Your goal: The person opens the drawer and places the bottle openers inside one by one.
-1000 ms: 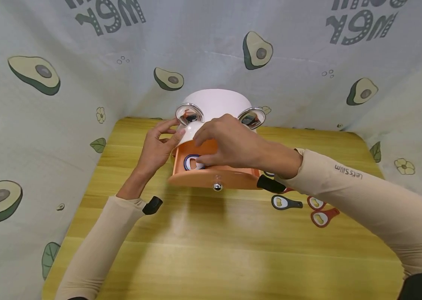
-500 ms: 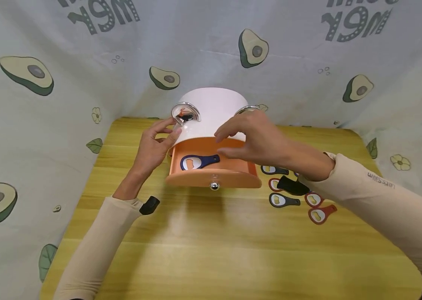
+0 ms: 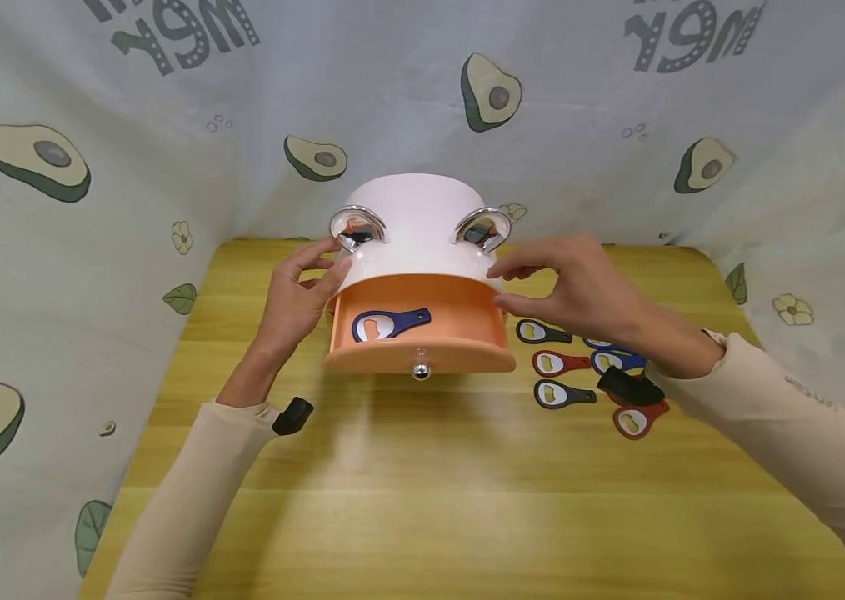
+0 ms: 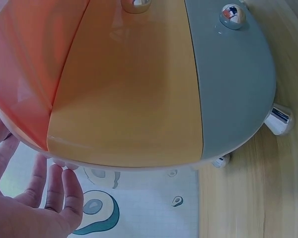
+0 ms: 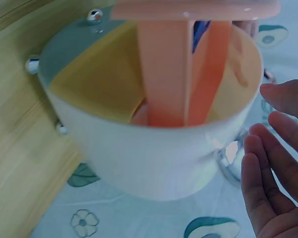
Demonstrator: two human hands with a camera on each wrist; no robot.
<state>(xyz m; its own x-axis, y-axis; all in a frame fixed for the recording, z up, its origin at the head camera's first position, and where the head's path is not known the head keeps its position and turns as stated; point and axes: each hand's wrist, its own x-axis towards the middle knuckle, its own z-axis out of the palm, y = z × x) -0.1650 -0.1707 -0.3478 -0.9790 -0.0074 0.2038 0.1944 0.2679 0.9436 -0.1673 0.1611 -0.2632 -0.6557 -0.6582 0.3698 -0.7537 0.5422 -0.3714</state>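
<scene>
A white rounded drawer cabinet [image 3: 417, 229] with two chrome knobs on top stands at the back of the yellow table [image 3: 430, 500]. Its orange top drawer [image 3: 422, 354] is pulled out, and a blue bottle opener [image 3: 389, 323] lies inside. My left hand [image 3: 301, 293] rests with straight fingers against the cabinet's left side. My right hand [image 3: 580, 287] hovers empty beside the cabinet's right side, fingers loosely spread. In the left wrist view the cabinet's orange, yellow and grey drawer fronts [image 4: 134, 84] fill the frame. The right wrist view shows the open drawer [image 5: 179, 64] from the side.
Several bottle openers in black, red and blue [image 3: 565, 363] lie on the table right of the drawer, partly under my right wrist. An avocado-print cloth [image 3: 92, 167] walls in the table at the back and both sides.
My right hand let go of the blue opener in the drawer, lifted out and moved right to the cabinet's side. The left hand stayed on the cabinet.
</scene>
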